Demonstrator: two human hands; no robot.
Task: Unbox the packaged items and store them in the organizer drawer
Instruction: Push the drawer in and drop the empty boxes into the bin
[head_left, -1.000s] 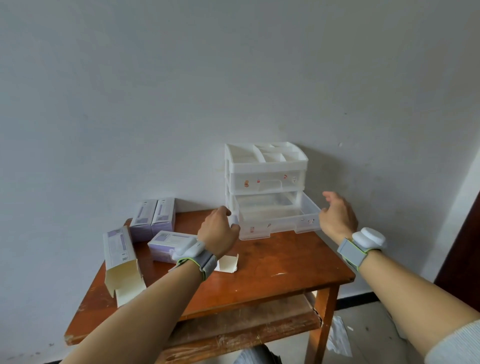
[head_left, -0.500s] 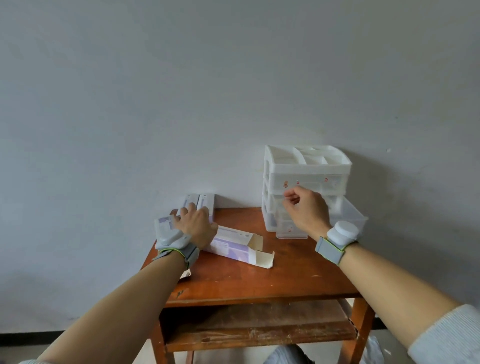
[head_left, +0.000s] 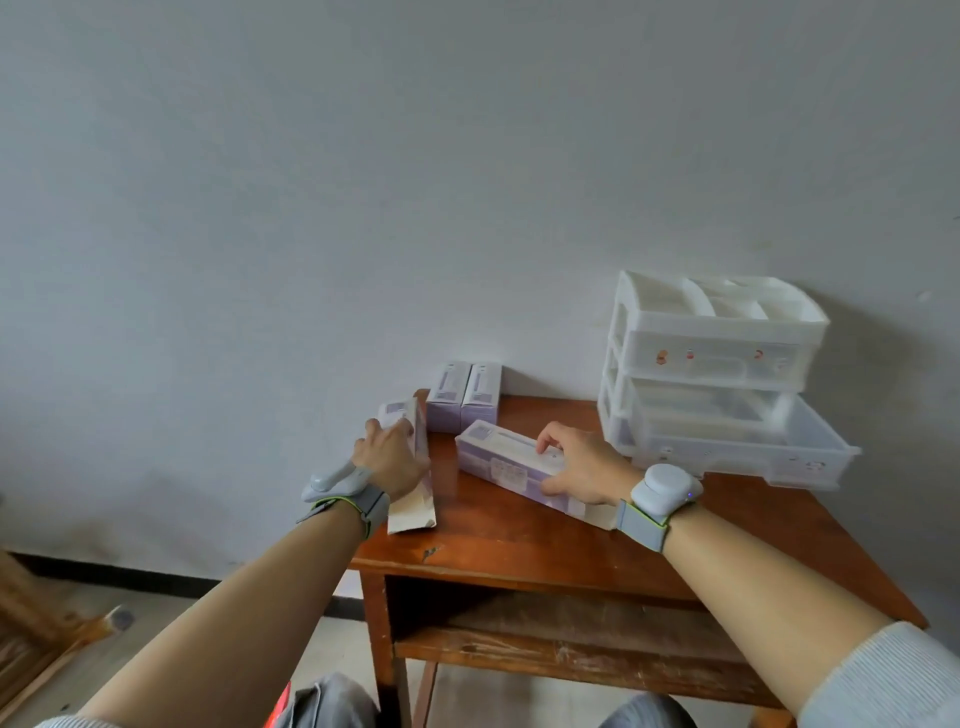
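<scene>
Right hand (head_left: 582, 470) on purple box (head_left: 506, 465)

Small wooden table (head_left: 519, 551) against a pale wall, lower shelf beneath. On top – white plastic organizer (head_left: 711, 364) at far right, its bottom drawer (head_left: 748, 447) pulled out; two purple boxes (head_left: 465, 397) side by side at the far left; an opened box (head_left: 410, 467) along the left edge; another purple box (head_left: 506, 467) lying mid-table, angled.
</scene>
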